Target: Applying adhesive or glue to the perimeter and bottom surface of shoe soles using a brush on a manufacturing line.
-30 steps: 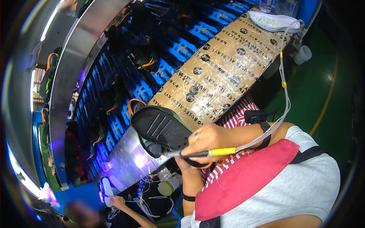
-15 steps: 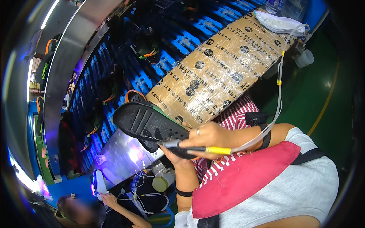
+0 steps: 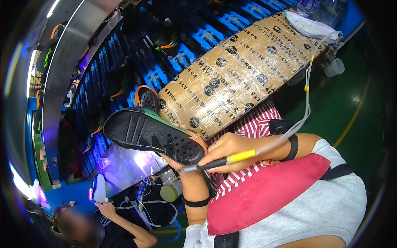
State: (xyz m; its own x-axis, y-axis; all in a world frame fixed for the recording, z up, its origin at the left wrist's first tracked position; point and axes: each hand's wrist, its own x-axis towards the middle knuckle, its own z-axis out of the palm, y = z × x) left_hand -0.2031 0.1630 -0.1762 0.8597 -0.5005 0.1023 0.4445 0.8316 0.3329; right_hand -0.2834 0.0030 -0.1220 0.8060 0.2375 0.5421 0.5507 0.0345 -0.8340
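Observe, far left, a white-soled shoe (image 3: 99,189) in a co-worker's hand (image 3: 108,210). Note an orange-strapped shoe (image 3: 149,100) beside the left end of the cardboard-covered worktop (image 3: 235,97). Find a black shoe (image 3: 140,131) just in front, grooved, perforated face toward the camera, held in the partly curled left hand (image 3: 175,164). Record a pen-like tool (image 3: 222,161), tip near that hand, gripped in the closed right hand (image 3: 231,146). Cannot confirm contact between tip and shoe.
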